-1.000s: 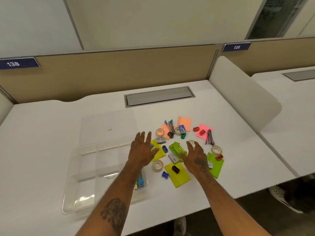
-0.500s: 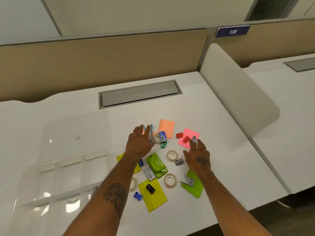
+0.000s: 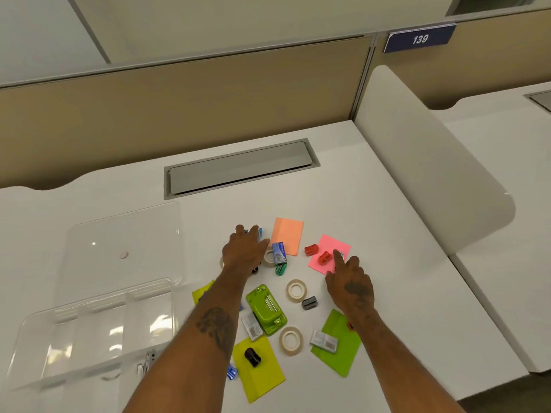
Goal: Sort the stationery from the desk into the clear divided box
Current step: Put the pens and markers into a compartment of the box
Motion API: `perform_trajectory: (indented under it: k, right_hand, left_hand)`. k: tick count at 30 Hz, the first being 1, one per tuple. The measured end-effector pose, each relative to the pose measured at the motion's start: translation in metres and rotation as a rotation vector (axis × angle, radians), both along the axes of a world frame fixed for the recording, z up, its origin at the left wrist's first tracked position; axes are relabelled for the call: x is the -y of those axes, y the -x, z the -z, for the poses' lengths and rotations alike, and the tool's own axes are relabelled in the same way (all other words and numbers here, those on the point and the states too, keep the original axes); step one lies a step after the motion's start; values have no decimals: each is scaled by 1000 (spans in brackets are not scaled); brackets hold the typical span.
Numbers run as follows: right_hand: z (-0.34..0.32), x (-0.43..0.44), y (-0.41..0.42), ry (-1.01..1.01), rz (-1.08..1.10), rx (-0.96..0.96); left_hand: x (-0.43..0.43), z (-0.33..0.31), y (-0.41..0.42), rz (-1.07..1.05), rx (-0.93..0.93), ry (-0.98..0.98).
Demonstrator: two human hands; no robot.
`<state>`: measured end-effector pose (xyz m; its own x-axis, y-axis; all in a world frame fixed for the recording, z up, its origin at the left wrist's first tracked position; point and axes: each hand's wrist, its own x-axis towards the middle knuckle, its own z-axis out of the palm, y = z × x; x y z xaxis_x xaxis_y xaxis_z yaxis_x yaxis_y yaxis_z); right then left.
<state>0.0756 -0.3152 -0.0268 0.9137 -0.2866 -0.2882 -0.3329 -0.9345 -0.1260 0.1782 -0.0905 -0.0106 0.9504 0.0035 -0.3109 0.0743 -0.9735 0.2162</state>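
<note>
Stationery lies scattered on the white desk (image 3: 372, 204): a green hole punch (image 3: 266, 308), two tape rolls (image 3: 296, 290) (image 3: 291, 340), red sharpeners (image 3: 312, 249) on and beside a pink note pad (image 3: 337, 248), an orange pad (image 3: 287, 235), a staple box (image 3: 279, 253) and lime pads (image 3: 259, 372). The clear divided box (image 3: 89, 329) stands at the left with its lid open. My left hand (image 3: 243, 251) reaches flat over blue items at the far side of the pile. My right hand (image 3: 348, 281) rests on the pink pad's edge, fingers spread over a stapler that is mostly hidden.
A grey cable hatch (image 3: 238, 166) is set into the desk behind the pile. A tan partition (image 3: 179, 93) backs the desk, and a white curved divider (image 3: 423, 174) borders it on the right. A stapler end (image 3: 149, 360) shows inside the box near my left forearm.
Both hands have reached farther out, the left to the pile's far side and the right onto the pink pad. The view has shifted right and closer.
</note>
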Motion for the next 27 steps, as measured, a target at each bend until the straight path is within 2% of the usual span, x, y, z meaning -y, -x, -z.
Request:
perform_trajectory:
  k: [7, 14, 17, 27]
  right_hand:
    - [-14, 13, 3, -60, 85, 35]
    - [-40, 6, 8, -130, 145, 213]
    - [-52, -23, 11, -183, 102, 278]
    - [-72, -171, 60, -483, -152, 323]
  left_hand:
    - [11, -6, -2, -95, -3, 10]
    - [0, -29, 10, -96, 177, 122]
    - [-22, -47, 20, -102, 232, 157]
    - [-150, -105, 100, -106, 149, 231]
